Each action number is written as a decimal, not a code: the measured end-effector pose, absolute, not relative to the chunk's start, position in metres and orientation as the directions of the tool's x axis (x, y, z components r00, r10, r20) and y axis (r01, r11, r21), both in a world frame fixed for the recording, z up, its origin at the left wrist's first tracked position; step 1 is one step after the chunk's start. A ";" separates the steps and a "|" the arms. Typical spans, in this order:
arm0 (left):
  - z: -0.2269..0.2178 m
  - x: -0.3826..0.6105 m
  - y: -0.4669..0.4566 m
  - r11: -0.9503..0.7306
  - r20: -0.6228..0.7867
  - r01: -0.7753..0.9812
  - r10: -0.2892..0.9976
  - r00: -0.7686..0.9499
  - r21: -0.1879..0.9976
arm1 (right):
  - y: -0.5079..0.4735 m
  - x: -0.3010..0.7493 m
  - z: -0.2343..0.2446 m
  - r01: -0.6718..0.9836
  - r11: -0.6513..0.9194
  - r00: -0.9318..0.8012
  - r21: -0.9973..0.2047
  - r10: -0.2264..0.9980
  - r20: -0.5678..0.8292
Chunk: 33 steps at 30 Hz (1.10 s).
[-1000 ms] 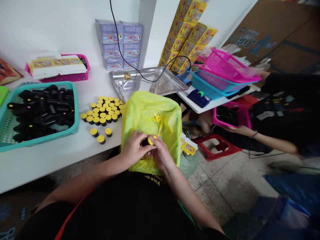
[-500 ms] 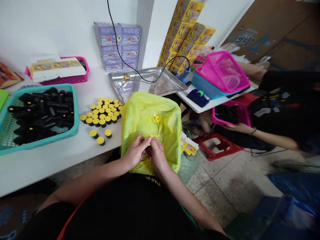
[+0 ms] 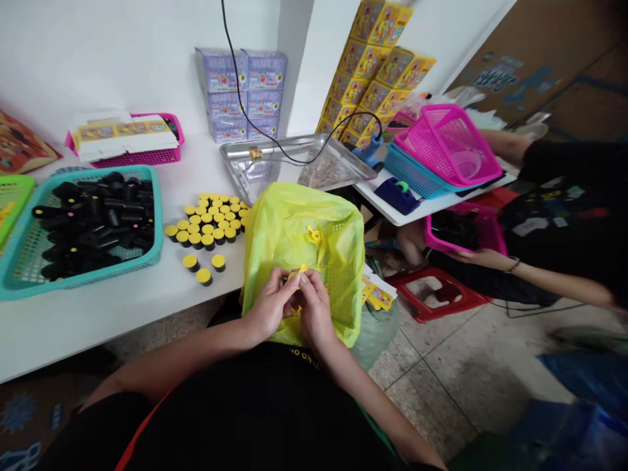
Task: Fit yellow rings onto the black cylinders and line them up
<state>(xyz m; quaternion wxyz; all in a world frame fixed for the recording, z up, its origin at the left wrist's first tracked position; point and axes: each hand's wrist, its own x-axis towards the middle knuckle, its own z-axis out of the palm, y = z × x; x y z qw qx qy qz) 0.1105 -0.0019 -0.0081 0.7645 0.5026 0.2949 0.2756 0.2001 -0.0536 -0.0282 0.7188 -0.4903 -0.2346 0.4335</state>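
The left hand (image 3: 267, 304) and right hand (image 3: 314, 306) are together, their fingertips pinching a small yellow plastic piece (image 3: 300, 269) just above a yellow-green plastic bag (image 3: 341, 261) at the near edge of the white table (image 3: 98, 320). Working over the bag probably keeps a dropped piece from reaching the floor. A second yellow piece (image 3: 314, 234) shows against the bag further up. To the left, yellow-capped black tubes (image 3: 206, 239) stand upright in close rows, likely so they cannot roll, beside a teal basket (image 3: 157, 229) heaped with black tubes (image 3: 93, 219). Farther away sits a steel tray (image 3: 235, 157). On the right, a co-worker's hand (image 3: 466, 257) is at a pink basket (image 3: 500, 242) of dark items, held low beside the table.
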 end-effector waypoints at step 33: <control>-0.022 0.109 0.010 0.239 -0.233 0.101 0.630 0.740 0.966 | -0.046 0.218 -0.026 -0.568 0.085 0.507 -0.818 0.820 -0.267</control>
